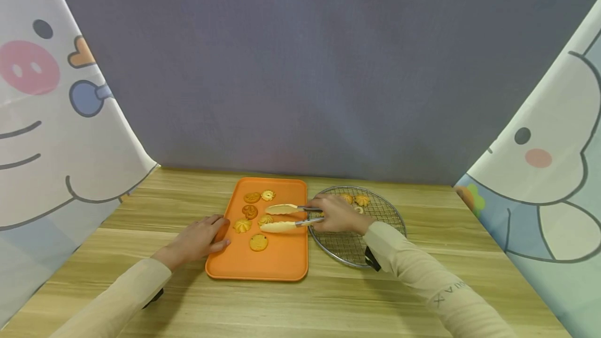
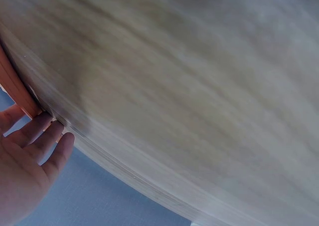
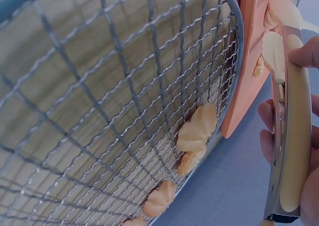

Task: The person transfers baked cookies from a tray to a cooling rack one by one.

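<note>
My right hand (image 1: 339, 214) grips a pair of metal tongs (image 3: 296, 131) with cream-coloured tips. The tong tips stand apart over an orange tray (image 1: 281, 267), on either side of a swirled cookie (image 1: 265, 219); whether they touch it I cannot tell. Also on the tray are a round flat cookie (image 1: 258, 242), a ridged cookie (image 1: 242, 225), a pale ring-shaped cookie (image 1: 268, 195) and two browner cookies (image 1: 250, 212). At the tray's left edge rests my left hand (image 1: 199, 239), its fingers loosely extended against the rim in the left wrist view.
Right of the tray sits a round wire rack (image 1: 345, 252) with several cookies (image 3: 198, 128) near its far rim, partly hidden by my right hand. Both stand on a wooden table (image 1: 225, 306). Behind rises a grey cloth backdrop (image 1: 300, 77), with printed cartoon sheets (image 1: 554, 171) at the sides.
</note>
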`<state>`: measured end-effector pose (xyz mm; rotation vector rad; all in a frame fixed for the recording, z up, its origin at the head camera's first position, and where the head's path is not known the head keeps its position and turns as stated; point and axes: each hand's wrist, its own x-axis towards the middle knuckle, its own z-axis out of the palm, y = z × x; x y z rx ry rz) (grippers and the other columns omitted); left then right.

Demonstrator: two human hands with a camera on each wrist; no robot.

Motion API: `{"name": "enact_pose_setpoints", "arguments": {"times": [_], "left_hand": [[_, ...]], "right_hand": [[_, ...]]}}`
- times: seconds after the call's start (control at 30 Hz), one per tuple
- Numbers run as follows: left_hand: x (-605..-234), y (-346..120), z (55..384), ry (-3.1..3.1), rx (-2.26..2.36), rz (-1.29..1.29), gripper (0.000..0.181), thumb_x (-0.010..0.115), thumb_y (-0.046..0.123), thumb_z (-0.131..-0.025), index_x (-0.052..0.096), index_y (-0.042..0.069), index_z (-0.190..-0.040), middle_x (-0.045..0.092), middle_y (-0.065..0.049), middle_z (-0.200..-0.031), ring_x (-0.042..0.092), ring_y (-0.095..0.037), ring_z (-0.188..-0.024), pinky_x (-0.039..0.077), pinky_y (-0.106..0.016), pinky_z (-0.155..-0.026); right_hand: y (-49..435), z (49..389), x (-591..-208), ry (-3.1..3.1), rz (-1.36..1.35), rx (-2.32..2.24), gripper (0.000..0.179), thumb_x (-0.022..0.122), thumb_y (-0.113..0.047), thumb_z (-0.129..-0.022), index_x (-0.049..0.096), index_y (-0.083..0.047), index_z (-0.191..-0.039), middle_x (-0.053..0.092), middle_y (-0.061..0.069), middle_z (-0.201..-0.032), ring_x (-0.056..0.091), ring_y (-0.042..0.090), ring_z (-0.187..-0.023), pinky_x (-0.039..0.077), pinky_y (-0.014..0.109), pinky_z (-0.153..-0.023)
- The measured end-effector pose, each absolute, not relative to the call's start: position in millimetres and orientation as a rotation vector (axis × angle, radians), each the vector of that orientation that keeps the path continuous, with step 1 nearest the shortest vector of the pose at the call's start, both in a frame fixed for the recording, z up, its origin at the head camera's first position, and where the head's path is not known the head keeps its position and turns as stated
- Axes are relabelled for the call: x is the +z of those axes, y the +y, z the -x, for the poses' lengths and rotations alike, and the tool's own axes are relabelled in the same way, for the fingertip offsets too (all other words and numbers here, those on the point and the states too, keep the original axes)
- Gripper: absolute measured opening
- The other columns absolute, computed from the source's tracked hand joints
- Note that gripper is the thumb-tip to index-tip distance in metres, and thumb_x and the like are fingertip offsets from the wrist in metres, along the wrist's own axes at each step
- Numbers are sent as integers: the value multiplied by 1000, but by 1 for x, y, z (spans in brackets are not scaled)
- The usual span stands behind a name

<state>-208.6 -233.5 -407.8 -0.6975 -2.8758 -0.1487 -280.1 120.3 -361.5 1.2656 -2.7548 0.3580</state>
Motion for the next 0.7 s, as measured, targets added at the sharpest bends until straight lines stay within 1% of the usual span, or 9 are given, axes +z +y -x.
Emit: {"name": "enact_pose_setpoints", "arguments": {"times": [0.2,0.4,0.7], "left_hand": [[-406,-233,208,-2892,-148,688,49,60,38,-86,56,1,-118,55,-20,-120,54,-40,-108,45,-56,-86],[-405,-233,209,-2905,-151,688,49,59,38,-86,55,1,-119,54,-20,-121,54,-40,-108,44,-56,-87],[-406,-234,209,-2896,-143,684,50,59,39,-86,55,1,-119,55,-19,-121,54,-39,-108,44,-55,-87]], "right_hand": [[118,282,-362,-2786,-1274,377,49,68,-22,-72,61,-11,-119,63,5,-98,45,7,-64,38,20,-51],[118,283,-362,-2767,-1309,388,45,67,-20,-73,63,-11,-117,63,6,-93,44,8,-62,36,21,-50],[118,283,-361,-2747,-1321,392,43,66,-20,-73,64,-10,-116,64,6,-97,45,7,-61,36,20,-49]]}}
